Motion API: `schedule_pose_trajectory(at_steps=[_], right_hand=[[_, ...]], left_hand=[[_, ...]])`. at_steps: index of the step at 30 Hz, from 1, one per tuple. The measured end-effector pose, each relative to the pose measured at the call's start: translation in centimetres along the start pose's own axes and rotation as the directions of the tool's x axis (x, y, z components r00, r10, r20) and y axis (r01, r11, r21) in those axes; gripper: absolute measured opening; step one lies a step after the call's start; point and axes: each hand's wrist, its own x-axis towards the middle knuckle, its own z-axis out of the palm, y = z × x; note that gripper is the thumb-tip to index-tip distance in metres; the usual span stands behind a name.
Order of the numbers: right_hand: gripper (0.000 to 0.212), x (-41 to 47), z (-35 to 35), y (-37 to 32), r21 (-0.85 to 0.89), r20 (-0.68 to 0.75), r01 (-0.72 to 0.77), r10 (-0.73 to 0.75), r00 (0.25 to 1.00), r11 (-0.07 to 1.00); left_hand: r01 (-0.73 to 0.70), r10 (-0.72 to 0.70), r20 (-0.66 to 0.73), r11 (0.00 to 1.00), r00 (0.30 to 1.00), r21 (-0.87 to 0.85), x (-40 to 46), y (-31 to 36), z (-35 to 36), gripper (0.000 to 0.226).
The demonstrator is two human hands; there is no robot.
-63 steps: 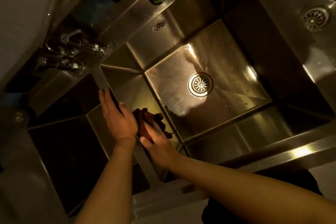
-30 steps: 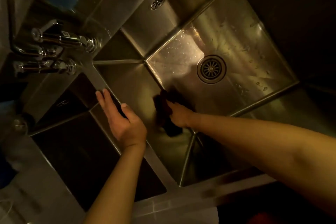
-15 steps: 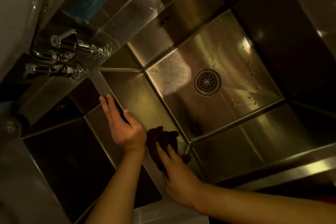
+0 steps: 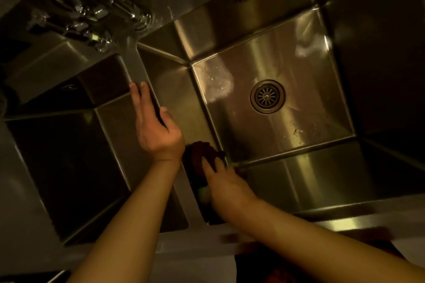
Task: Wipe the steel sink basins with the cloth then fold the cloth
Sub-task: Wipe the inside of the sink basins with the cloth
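A dark reddish cloth [image 4: 199, 153] lies bunched against the near left wall of the right steel basin [image 4: 303, 89], close to the basin's near left corner. My right hand [image 4: 224, 182] presses flat on the cloth, fingers spread over it. My left hand [image 4: 154, 127] rests on the steel divider [image 4: 135, 64] between the two basins, palm down, thumb over the divider's right edge, holding nothing. The left basin [image 4: 69, 158] is dark and in shadow. Part of the cloth is hidden under my right hand.
A round drain strainer [image 4: 267, 96] sits in the right basin's floor, with water drops and a wet smear nearby. Chrome taps and valve handles [image 4: 92, 16] stand at the back left above the divider. The front steel rim [image 4: 345, 221] runs along the near edge.
My right hand with the cloth went from the basin floor by the left wall back to the near left corner, and stays there now. My left hand kept its place on the divider.
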Motion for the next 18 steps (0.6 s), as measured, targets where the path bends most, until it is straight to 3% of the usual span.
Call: schedule_pose_trajectory(at_steps=[5, 8, 10, 14, 18], right_hand=[[0.061, -1.7, -3.7, 1.8, -0.244, 0.188, 0.01, 0.037, 0.981, 0.97], [0.064, -3.0, -1.8, 1.2, -0.3, 0.353, 0.041, 0.071, 0.933, 0.953], [0.067, -2.6, 0.4, 1.0, -0.268, 0.372, 0.014, 0.091, 0.924, 0.963], [0.065, 0.8, 1.4, 3.4, -0.047, 0.356, -0.102, 0.112, 0.928, 0.994], [0.055, 3.0, 1.4, 6.8, -0.092, 0.372, -0.116, 0.142, 0.917, 0.989]], left_hand=[[0.014, -0.014, -0.003, 0.999, 1.0, 0.038, 0.0, 0.0, 0.0, 0.061], [0.01, -0.012, 0.032, 0.998, 0.999, 0.064, -0.1, 0.3, -0.1, 0.061], [0.024, -0.027, 0.041, 0.997, 0.999, 0.069, -0.1, 0.4, -0.2, 0.062], [0.036, -0.04, 0.058, 0.997, 0.998, 0.073, -0.1, 0.6, -0.4, 0.063], [0.049, -0.053, 0.055, 0.997, 0.997, 0.067, -0.2, 1.0, -0.6, 0.065]])
